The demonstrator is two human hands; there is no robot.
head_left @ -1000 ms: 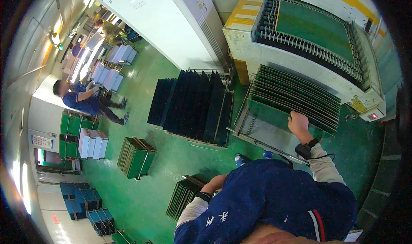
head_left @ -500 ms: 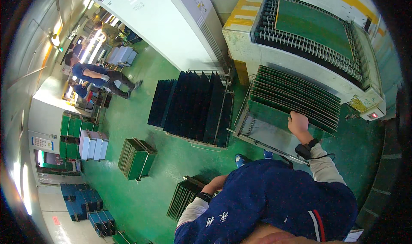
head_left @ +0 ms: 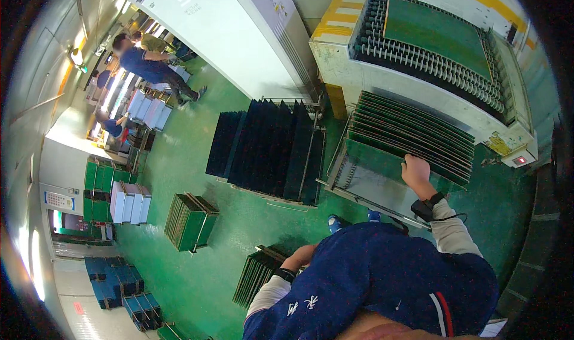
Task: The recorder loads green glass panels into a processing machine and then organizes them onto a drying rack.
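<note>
My right hand is closed at the top edge of the nearest green panel, with the fingertips partly hidden. That panel leans in a wheeled metal rack, in front of a row of upright green panels. My left hand is bent in beside my waist, near a smaller rack of dark green panels. Its fingers are hidden behind my blue shirt.
Beyond the rack, a roller conveyor machine carries a flat green board. A rack of black panels stands to the left of my rack. Another small panel rack is on the green floor. A person walks far left.
My hands and the panels look unmoved. At the far left, the walking person has moved further away toward the lit work tables.
</note>
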